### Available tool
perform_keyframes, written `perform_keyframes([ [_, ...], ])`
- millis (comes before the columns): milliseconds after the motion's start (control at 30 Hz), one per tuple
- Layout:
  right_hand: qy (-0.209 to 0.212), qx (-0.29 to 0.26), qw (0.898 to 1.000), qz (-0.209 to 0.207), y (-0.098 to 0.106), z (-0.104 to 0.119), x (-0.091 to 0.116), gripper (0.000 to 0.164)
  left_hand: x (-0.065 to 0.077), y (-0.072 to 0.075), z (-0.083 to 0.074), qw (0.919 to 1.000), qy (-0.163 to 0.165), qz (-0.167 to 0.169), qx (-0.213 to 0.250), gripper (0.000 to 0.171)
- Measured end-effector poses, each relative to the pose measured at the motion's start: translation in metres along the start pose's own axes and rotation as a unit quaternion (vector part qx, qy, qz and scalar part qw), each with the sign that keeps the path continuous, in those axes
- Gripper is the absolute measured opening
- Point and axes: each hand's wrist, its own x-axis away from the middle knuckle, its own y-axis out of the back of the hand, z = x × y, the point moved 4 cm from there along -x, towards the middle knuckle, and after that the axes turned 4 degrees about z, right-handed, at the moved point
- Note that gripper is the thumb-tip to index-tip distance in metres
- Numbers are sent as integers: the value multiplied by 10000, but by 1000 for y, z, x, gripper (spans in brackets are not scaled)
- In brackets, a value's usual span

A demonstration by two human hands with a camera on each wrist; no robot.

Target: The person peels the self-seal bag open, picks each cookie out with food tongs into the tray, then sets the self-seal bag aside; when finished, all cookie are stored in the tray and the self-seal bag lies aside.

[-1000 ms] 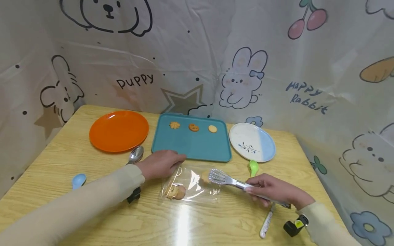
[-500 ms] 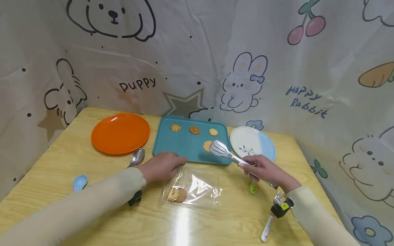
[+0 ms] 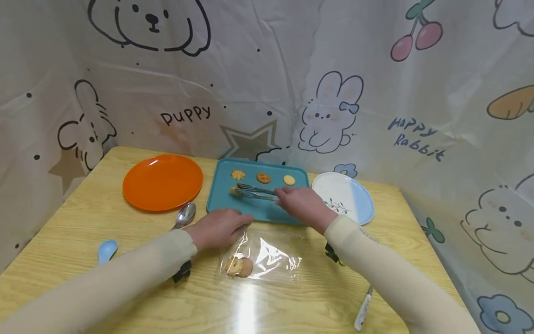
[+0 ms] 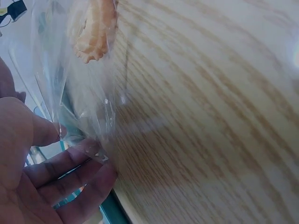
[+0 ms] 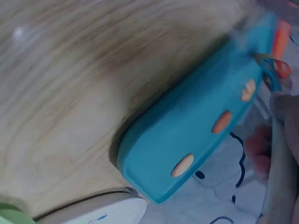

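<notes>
My right hand (image 3: 302, 204) grips metal tongs (image 3: 255, 195) over the left part of the teal tray (image 3: 260, 211). A pale cookie (image 3: 233, 191) shows at the tongs' tips, close over the tray. Along the tray's far side lie a flower-shaped cookie (image 3: 238, 175), a pretzel-like cookie (image 3: 263, 178) and a round pale cookie (image 3: 289, 180). Between the thumb and fingers of my left hand (image 3: 223, 227) is the edge of a clear plastic bag (image 4: 88, 102), flat on the table just before the tray. Cookies (image 3: 239, 267) lie inside its near left part.
An orange plate (image 3: 162, 183) stands left of the tray, a white and blue plate (image 3: 344, 197) right of it. A metal spoon (image 3: 186, 213) and a light blue spoon (image 3: 107, 250) lie at left. At right is a fork's patterned handle (image 3: 363, 313), partly under the right sleeve.
My right hand has carried the tongs and a cookie from the bag up over the tray, then leftward across it. My left hand stays at the bag.
</notes>
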Motion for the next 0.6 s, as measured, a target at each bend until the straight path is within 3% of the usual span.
perform_keyframes([
  [133,196,634,9974,-265,-1,8,-1,21,1,-2,0,10000,30,14,71,6],
  [433,474,1131,9904,-633,5,14,12,31,1,-1,0,10000,-37,-43,34,7],
  [533,310,873,9943,-521,5,9,14,33,1,-1,-1,9999,-58,-88,-37,5],
  [600,58,373,9987,-356,7,3,19,37,0,-1,-2,9998,-101,-125,-68,6],
])
